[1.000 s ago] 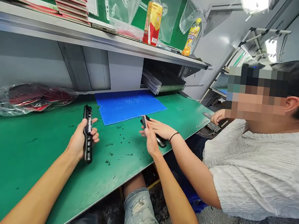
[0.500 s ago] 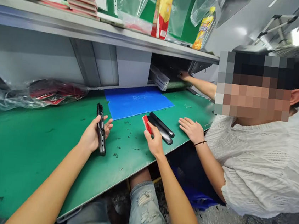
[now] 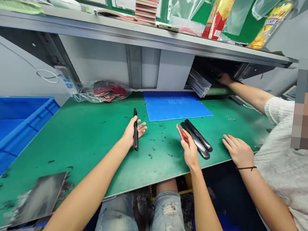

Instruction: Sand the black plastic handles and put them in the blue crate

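Observation:
My left hand (image 3: 129,132) grips a long, narrow black plastic part (image 3: 135,135) with its thumb in front, holding it nearly upright over the green table. The other fingers spread out behind the part. In my right hand (image 3: 190,152) is a small, flat red tool (image 3: 180,130), pinched between thumb and fingers; its exact kind cannot be made out. Just right of that hand, two long glossy black plastic parts (image 3: 199,135) lie side by side on the table. Dark shavings (image 3: 150,155) are scattered between my hands.
A blue sheet (image 3: 176,108) lies at the back of the green table (image 3: 99,135). Beside it is a plastic bag of red pieces (image 3: 109,91). A blue crate (image 3: 11,133) stands left. At right, a co-worker's hand (image 3: 240,150) rests on the table; the other reaches under the shelf (image 3: 162,39).
The view has swung left, bringing the blue crate into sight. In my left hand the black part has turned and now shows its narrow side. My right hand still holds the red tool.

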### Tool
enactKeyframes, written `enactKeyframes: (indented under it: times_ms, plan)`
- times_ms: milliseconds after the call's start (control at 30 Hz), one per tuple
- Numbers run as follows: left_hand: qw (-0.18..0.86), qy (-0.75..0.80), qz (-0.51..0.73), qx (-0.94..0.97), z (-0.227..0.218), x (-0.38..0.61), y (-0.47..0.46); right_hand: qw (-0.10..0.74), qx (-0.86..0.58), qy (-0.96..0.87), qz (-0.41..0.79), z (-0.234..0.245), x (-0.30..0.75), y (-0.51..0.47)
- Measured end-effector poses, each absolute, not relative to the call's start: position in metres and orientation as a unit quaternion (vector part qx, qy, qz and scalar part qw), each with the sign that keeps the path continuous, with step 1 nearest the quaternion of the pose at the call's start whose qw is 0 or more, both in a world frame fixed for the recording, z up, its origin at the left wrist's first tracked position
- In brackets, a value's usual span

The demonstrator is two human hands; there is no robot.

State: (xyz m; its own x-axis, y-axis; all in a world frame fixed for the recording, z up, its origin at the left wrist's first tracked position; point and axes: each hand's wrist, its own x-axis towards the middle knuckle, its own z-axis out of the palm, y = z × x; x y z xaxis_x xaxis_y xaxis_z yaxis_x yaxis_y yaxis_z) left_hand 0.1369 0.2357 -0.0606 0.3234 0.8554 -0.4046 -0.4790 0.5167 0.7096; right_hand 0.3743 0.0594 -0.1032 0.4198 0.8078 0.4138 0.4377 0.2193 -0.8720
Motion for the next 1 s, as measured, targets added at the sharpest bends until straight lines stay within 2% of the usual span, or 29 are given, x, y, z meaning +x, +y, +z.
enactKeyframes:
  times_ms: [167,300,500,700,867,1000]
  plan:
    - [0.786,0.397,0.4,0.253,-0.048,0.135,0.235,0.579,-0.597,-0.526,0.177,-0.092,0.372,0.061]
    - [0.824,0.337,0.356,0.282,-0.033,0.125,0.235,0.598,-0.585,-0.497,0.231,-0.085,0.379,0.066]
    - [0.817,0.377,0.295,0.321,-0.05,0.13,0.241,0.652,-0.572,-0.432,0.248,-0.101,0.375,0.069]
    - [0.837,0.289,0.289,0.365,-0.027,0.12,0.225,0.679,-0.557,-0.379,0.291,-0.082,0.368,0.065]
    - [0.798,0.351,0.324,0.366,-0.015,0.102,0.219,0.715,-0.526,-0.327,0.325,-0.047,0.375,0.059]
    - [0.799,0.328,0.352,0.361,-0.01,0.115,0.222,0.709,-0.539,-0.31,0.331,-0.045,0.375,0.063]
